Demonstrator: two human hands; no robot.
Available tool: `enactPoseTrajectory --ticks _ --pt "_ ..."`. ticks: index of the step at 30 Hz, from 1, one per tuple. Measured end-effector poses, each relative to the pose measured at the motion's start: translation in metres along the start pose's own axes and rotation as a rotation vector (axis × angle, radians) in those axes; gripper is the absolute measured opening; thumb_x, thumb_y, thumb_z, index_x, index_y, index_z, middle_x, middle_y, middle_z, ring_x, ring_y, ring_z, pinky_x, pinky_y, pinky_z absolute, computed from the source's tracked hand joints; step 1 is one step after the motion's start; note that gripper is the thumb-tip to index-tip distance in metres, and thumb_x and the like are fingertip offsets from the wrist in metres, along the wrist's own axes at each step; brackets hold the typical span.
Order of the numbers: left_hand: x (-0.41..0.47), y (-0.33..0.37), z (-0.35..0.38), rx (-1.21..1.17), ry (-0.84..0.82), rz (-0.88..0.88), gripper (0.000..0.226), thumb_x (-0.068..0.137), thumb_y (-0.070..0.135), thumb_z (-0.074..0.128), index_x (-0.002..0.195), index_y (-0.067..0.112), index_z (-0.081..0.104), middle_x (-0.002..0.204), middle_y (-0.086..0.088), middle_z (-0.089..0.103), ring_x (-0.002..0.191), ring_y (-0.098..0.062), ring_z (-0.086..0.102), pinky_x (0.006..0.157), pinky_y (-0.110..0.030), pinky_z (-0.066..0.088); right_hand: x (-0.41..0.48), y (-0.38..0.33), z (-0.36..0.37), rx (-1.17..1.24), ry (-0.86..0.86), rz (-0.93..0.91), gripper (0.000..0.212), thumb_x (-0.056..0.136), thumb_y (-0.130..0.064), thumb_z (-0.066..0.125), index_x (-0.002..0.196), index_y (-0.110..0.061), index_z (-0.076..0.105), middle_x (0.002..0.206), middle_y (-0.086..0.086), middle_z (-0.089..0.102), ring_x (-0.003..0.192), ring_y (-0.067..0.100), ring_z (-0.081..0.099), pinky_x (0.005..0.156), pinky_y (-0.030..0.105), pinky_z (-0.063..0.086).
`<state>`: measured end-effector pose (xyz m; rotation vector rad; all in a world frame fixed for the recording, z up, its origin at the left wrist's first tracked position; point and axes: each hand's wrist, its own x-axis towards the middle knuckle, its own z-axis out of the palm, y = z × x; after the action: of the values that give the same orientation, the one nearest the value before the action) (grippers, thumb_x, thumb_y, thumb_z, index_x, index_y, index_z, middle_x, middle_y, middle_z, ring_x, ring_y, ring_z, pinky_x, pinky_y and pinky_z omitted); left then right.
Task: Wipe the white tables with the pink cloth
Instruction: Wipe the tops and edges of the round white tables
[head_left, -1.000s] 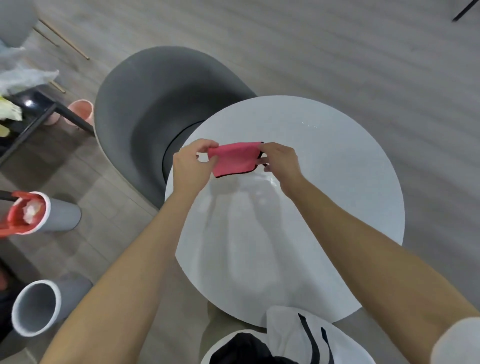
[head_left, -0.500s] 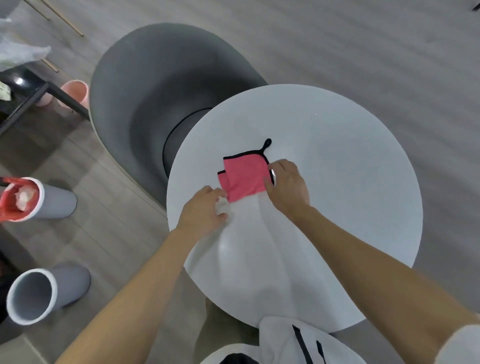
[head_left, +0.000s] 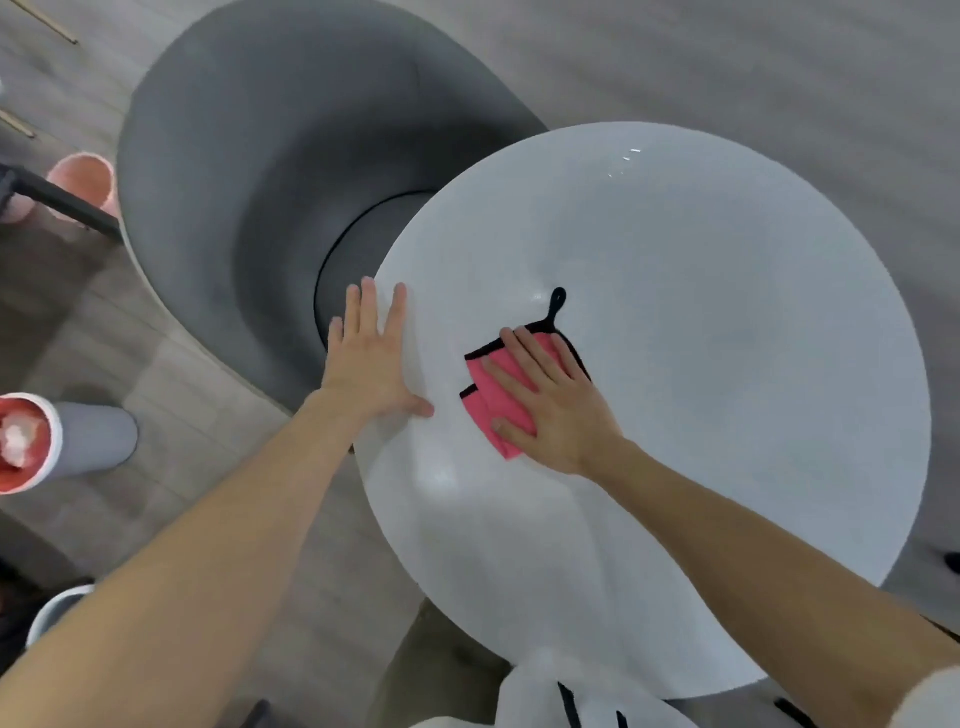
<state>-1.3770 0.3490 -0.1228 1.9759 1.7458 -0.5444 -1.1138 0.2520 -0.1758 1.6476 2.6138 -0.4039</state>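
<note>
1. Material: the pink cloth (head_left: 483, 402) is a thin, soft textile with black edging, folded into a small pad. It is judged light and limp, so it will not hold its shape if lifted by one corner.
2. Location: the cloth lies flat on the white table (head_left: 727, 364), left of the table's centre and nearer its left edge than its right. Its black hanging loop (head_left: 557, 301) points toward the far edge.
3. Handling: the tabletop looks smooth and glossy, so the cloth is likely to slide easily. Pressure from a flat palm over the middle of the pad should carry it. A pinch at one edge would probably unfold it.
4. Right hand (head_left: 556, 410): the fingers are straight and spread, and the palm is pressed down on the cloth. It covers most of the pad and grips nothing.
5. Left hand (head_left: 371, 364): it lies flat with its fingers extended, at the table's left edge beside the grey chair (head_left: 234, 182). It holds nothing and is well apart from the cloth. Whether its fingertips overhang the edge cannot be told from this angle.
</note>
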Motion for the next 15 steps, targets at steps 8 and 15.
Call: enactPoseTrajectory --ticks 8,15 --pt "0.028 -0.014 0.008 -0.034 -0.286 0.099 0.172 0.065 0.074 0.091 0.147 0.032 -0.054 0.14 -0.004 -0.073 0.135 -0.026 -0.065 0.132 -0.057 -0.009 0.114 0.087 -0.035 0.063 0.157 0.756 0.082 0.11 -0.056 0.02 0.172 -0.003 0.009 0.18 0.02 0.0 0.168 0.035 -0.001 0.135 0.055 0.006" --pt "0.031 -0.016 0.008 -0.061 -0.355 0.137 0.169 0.069 0.072 0.089 0.143 0.032 -0.058 0.132 -0.005 -0.077 0.131 -0.03 -0.067 0.13 -0.062 -0.011 0.143 -0.014 -0.019 0.019 0.009 0.096 0.077 0.112 -0.057 0.025 0.174 -0.013 0.009 0.181 0.018 0.0 0.168 0.034 -0.004 0.134 0.061 0.001"
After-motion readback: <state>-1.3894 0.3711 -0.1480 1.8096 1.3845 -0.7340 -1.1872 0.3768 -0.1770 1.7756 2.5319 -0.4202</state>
